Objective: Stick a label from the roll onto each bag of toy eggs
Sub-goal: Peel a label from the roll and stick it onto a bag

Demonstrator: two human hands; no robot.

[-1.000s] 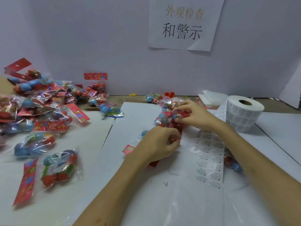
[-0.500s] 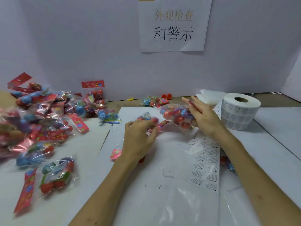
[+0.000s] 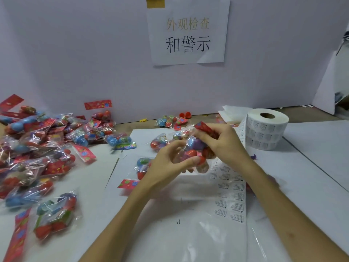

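Note:
A clear bag of toy eggs [image 3: 192,148] with a red header card is held up over the white paper at centre. My right hand [image 3: 221,144] grips its top by the red card. My left hand [image 3: 168,167] pinches its lower part between thumb and fingers. The white label roll [image 3: 266,129] stands at the right, and its strip of printed labels [image 3: 230,190] trails across the table toward me under my right forearm. Two other bags lie near my hands: one [image 3: 142,165] beneath my left hand, one [image 3: 160,143] just behind it.
A heap of bags of eggs [image 3: 37,148] covers the left of the table, with one bag [image 3: 56,214] lying nearest me. Another bag [image 3: 170,121] and a loose red egg [image 3: 186,115] lie by the back wall. A paper sign [image 3: 188,31] hangs on the wall.
My hands came back together on one bag, lifted it and turned it upright. The left hand left the bag it was touching on the table. The camera has tilted slightly.

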